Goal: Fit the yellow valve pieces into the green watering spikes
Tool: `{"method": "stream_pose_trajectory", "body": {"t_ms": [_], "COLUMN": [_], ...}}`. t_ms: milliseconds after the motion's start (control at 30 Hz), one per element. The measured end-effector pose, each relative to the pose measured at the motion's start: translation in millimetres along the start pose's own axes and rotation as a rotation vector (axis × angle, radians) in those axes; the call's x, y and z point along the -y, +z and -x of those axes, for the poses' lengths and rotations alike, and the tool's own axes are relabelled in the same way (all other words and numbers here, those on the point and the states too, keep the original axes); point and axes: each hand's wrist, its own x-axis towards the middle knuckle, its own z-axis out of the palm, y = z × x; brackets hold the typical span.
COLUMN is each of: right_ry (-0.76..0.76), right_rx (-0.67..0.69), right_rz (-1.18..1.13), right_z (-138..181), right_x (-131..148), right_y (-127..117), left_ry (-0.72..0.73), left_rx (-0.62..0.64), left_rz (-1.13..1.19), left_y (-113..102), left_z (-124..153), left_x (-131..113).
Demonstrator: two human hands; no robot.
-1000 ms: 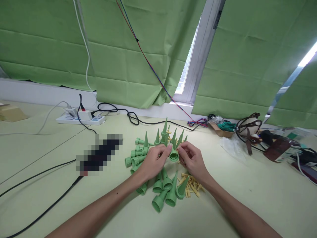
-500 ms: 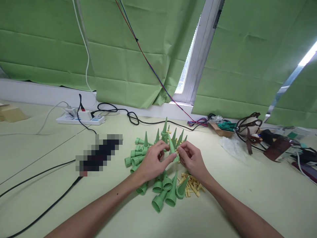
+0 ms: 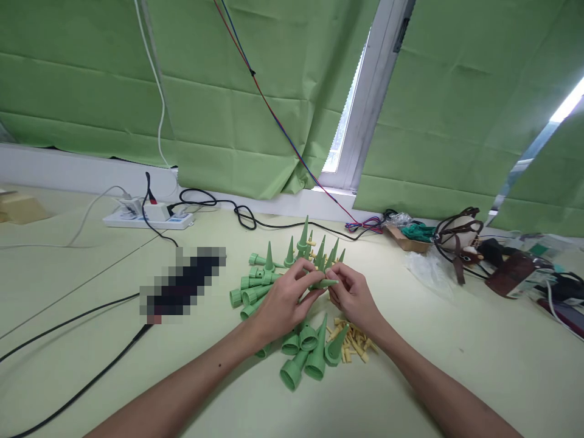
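My left hand (image 3: 287, 301) is closed around a green plastic spike (image 3: 325, 283), a hollow cone whose pointed end sticks out to the right. My right hand (image 3: 353, 295) meets it with thumb and fingers pinched; the small yellow plastic piece in this pinch is mostly hidden by the fingertips. More green spikes lie with open caps facing me, such as the green spike (image 3: 292, 372) below the hands. Beyond the hands, several others stand point up, among them a tall spike (image 3: 304, 236). Near my right wrist lies a pile of small yellow plastic pieces (image 3: 353, 344).
A white power strip (image 3: 150, 220) with plugs and a black cable (image 3: 274, 226) runs along the back of the table. A pixelated dark object (image 3: 185, 286) lies left. Clear plastic bags (image 3: 426, 271), a small cardboard box (image 3: 408, 240) and a dark red item (image 3: 508, 274) sit right.
The green spike in my left hand has swung from pointing up and away to lying nearly flat, tip to the right. Both hands have stayed close together in about the same place.
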Motion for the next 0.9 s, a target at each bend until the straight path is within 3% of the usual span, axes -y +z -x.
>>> {"method": "stream_pose_trajectory", "body": {"t_ms": [300, 433, 633, 900], "right_ry": [-0.040, -0.073, -0.094, -0.132], "right_rx": [-0.106, -0.187, -0.143, -0.100], "right_rz": [-0.013, -0.011, 0.060, 0.146], "right_z": [0, 0, 3, 4], "right_x": [2, 4, 6, 10], "right_y": [1, 0, 1, 0], "left_ry": [-0.168, -0.232, -0.375, -0.393], "left_rx": [-0.069, -0.022, 0.084, 0.077], "left_rz": [0.009, 0.056, 0.100, 0.077], "left_y": [-4, -5, -4, -5], "left_z": [-4, -6, -7, -8], "left_x": [-5, -4, -5, -5]}}
